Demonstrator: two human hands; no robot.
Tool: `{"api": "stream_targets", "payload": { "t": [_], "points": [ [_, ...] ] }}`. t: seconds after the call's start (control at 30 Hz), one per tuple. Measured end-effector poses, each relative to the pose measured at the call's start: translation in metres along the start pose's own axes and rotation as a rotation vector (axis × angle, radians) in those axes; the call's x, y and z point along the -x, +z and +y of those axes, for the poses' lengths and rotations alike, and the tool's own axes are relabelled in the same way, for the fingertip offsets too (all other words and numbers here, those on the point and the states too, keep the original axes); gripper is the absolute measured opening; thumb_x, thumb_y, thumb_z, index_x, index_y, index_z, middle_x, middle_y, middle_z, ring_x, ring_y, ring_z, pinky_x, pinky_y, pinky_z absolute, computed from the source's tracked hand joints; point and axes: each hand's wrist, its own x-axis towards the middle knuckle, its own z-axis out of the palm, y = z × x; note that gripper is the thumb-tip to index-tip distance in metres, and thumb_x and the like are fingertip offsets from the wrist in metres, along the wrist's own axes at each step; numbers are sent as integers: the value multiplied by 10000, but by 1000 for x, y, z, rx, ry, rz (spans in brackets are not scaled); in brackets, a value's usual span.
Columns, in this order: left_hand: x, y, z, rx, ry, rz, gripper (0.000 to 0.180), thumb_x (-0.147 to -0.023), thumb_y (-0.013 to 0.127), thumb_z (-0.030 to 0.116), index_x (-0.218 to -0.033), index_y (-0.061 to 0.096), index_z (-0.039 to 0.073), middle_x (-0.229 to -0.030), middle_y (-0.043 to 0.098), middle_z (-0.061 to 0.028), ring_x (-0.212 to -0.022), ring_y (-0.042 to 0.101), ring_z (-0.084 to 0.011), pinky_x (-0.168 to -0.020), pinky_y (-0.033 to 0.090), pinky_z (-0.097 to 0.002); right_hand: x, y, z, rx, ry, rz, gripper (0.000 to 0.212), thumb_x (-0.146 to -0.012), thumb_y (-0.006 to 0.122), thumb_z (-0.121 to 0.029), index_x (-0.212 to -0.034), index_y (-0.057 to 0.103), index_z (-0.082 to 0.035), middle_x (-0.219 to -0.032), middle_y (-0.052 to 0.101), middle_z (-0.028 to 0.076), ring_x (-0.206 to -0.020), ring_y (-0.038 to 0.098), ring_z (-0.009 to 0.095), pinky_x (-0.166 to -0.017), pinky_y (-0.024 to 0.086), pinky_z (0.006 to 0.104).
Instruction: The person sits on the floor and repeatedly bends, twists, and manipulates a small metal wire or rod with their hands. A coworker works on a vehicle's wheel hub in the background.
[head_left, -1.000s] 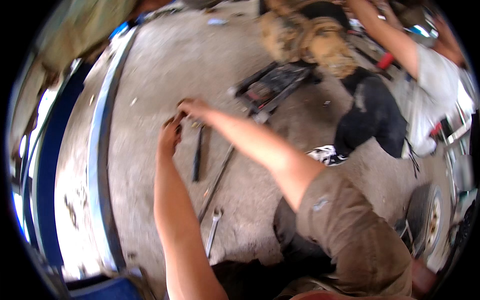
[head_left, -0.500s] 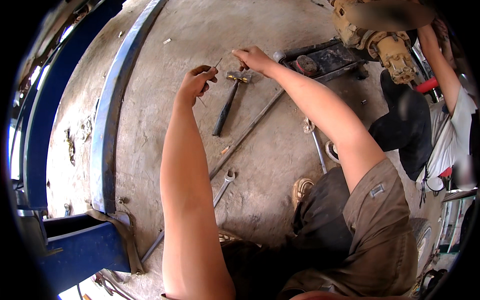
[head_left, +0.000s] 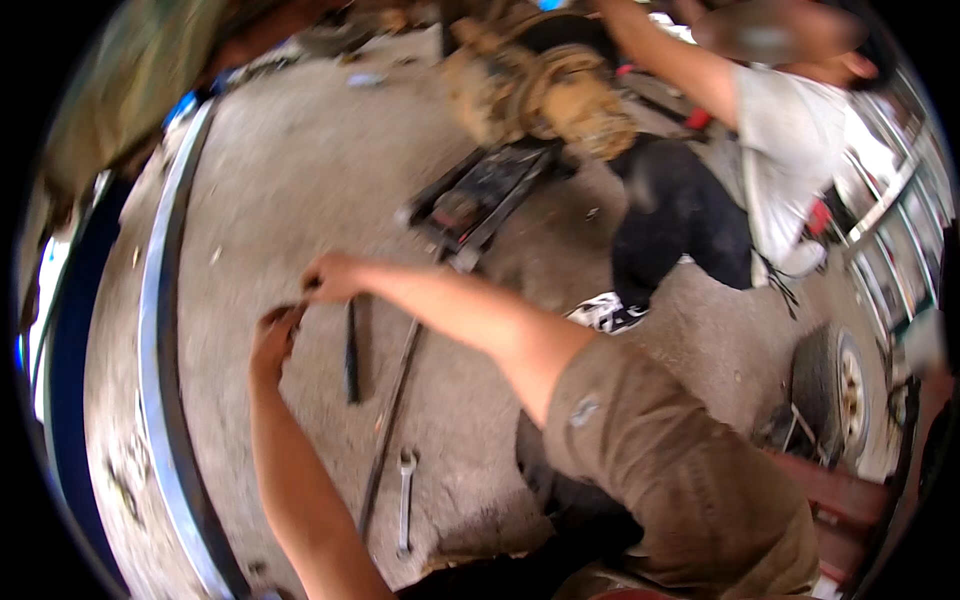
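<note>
My left hand point(head_left: 275, 342) is closed, its fingers pinched on a thin wire that shows plainly only in the earlier frame; blur hides most of it now. My right hand point(head_left: 332, 276) is closed too, its fingertips close to those of the left; what it pinches cannot be made out. Just below the right wrist, the black handle of a hammer point(head_left: 351, 360) lies on the concrete floor, its head hidden. A long metal bar point(head_left: 395, 395) runs along the floor beside it. Nearer to me lies an open-ended wrench point(head_left: 405, 505).
A black floor jack point(head_left: 470, 205) stands ahead, near a tan axle housing point(head_left: 580, 105). To the right a co-worker in a white shirt point(head_left: 790, 130) crouches by the housing. A blue steel beam point(head_left: 158, 300) edges the left; a wheel point(head_left: 830, 395) stands at right.
The view has swung to the right and blurred, bringing more of the co-worker and the wheel into sight. My hands, apart before, have come together at the fingertips.
</note>
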Motion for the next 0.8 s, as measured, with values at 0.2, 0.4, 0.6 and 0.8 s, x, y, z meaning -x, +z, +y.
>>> {"api": "stream_targets", "payload": {
  "t": [0.2, 0.4, 0.6, 0.8],
  "points": [
    [5, 10, 18, 117, -19, -149, 231, -909, 661, 198, -1059, 650, 22, -696, 533, 0, -462, 377, -52, -402, 251, -241, 16, -8, 6, -198, 119, -37, 323, -811, 656, -330, -929, 707, -34, -850, 707, 125, -730, 666, 219, -692, 515, 358],
    [2, 2, 2, 144, -3, -244, 193, -916, 671, 198, -963, 625, 17, -702, 531, -8, -482, 394, -56, -406, 253, -230, 21, -5, -3, -385, 230, -180, 259, -828, 631, -258, -842, 695, -7, -761, 697, 90, -647, 653, 167, -622, 505, 326],
    [-7, 11, -6, 119, -36, -208, 172, -916, 643, 166, -1018, 635, 27, -697, 519, 1, -489, 402, -52, -410, 280, -224, 18, 1, 4, -381, 252, -152, 222, -824, 643, -222, -843, 706, -10, -713, 700, 79, -640, 665, 164, -613, 512, 324],
    [-34, 20, -11, 244, 3, -93, 206, -930, 614, 165, -1100, 640, 53, -733, 525, 4, -522, 421, -62, -433, 309, -237, -10, 16, 20, -674, 442, 122, 118, -814, 647, -126, -807, 706, -24, -705, 688, 78, -618, 668, 172, -520, 519, 319]
  ]
}}
